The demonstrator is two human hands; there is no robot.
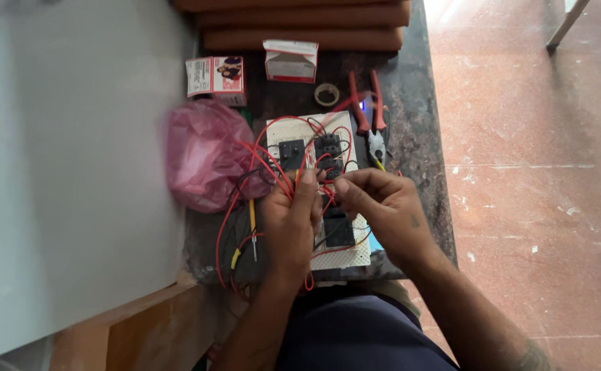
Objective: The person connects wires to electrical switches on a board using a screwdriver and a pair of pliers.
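Item: white perforated board [347, 255] lying flat on a dark stone-topped bench [414, 96], fitted with black switch and socket modules [292, 152] and laced with red wires [267, 159], plus a few black ones. Left hand [291, 223]: rests on the near-left part of the board, fingers curled about a bunch of red wires, the thumb side turned toward the other hand; grip closed on the wires. Right hand [383, 206]: directly beside the left, fingertips pinched together at the middle of the board where the red wires cross a black module; it appears to nip a wire end, though exactly what sits between the fingertips cannot be told. The two hands nearly touch over the board's centre. Adjacent, left of the board: a crumpled pink plastic bag [204, 154], touching the wire loops; a yellow-handled screwdriver [252, 230] lying on the bench just left of the left hand. Adjacent, right of the board: red-handled pliers [370, 117], jaws pointing toward the person. Beyond the board: a small roll of tape [326, 94], a red-and-white carton with its flap open [291, 60], and a second printed carton [217, 77] to its left. Far edge: stacked brown lengths of wood [300, 27]. Left of the bench: a pale wall panel [74, 172]. Right: reddish speckled floor [534, 178].
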